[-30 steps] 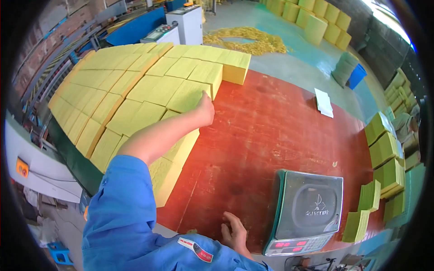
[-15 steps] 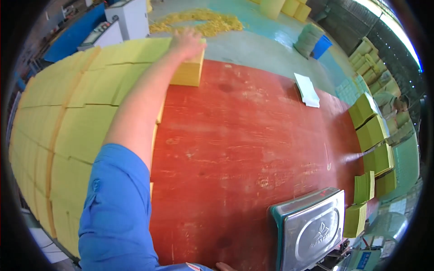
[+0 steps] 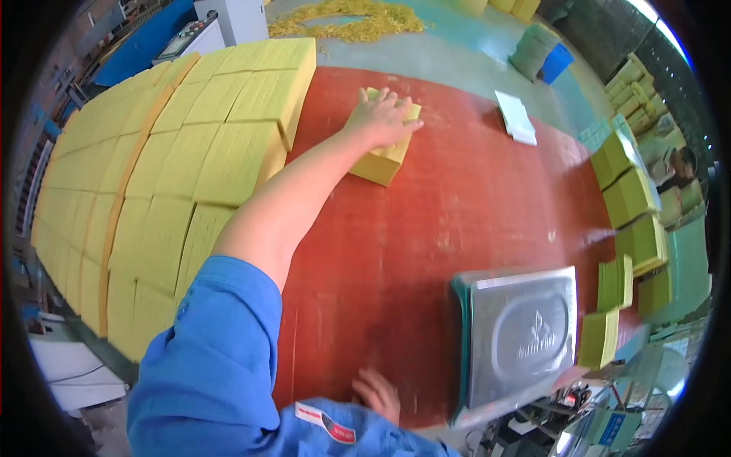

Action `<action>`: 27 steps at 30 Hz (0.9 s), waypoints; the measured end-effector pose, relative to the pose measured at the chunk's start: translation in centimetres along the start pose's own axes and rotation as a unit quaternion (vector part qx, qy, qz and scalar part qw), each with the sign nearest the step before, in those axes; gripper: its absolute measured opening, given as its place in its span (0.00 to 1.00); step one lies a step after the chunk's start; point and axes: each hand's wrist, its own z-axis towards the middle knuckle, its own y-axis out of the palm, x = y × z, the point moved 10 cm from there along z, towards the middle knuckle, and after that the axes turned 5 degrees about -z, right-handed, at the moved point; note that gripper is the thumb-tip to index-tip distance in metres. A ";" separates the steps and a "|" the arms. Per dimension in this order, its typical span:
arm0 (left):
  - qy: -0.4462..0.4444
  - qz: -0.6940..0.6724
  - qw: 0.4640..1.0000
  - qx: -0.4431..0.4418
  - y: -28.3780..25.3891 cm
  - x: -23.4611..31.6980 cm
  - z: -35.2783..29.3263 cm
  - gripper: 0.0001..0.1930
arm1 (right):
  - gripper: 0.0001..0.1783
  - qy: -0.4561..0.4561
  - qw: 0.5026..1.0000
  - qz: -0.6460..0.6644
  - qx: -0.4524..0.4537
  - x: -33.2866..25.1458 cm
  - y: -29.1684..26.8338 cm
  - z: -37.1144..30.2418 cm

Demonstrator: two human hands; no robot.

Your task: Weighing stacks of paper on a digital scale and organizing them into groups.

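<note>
My left hand [image 3: 378, 122] reaches out over the red table [image 3: 396, 259], its fingers spread across and gripping a block of yellow paper sheets [image 3: 375, 166]. This block rests on the table, apart from the large rows of similar yellow stacks [image 3: 160, 236] along the left side. Close to my body at the near edge, my right hand [image 3: 378, 394] lies on the table with its fingers stretched out, slightly blurred, holding nothing. Part of it is hidden by my blue sleeve.
A scale with a metal top [image 3: 521, 335] stands at the near right. Several yellow stacks [image 3: 641, 242] line the right edge. A white sheet [image 3: 515, 118] lies at the far side. Beyond are yellow scraps [image 3: 346, 21], a blue bin [image 3: 556, 63] and a person [image 3: 674, 164].
My left hand has drawn the yellow paper block away from the left-hand rows, rightward and nearer across the table. More of my right hand now shows. The view has shifted somewhat.
</note>
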 end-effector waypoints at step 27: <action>-0.251 -0.750 0.551 0.265 -3.1 22.3 -53.8 0.24 | 0.41 -0.221 0.934 0.270 -0.083 -3.0 -19.5 -9.9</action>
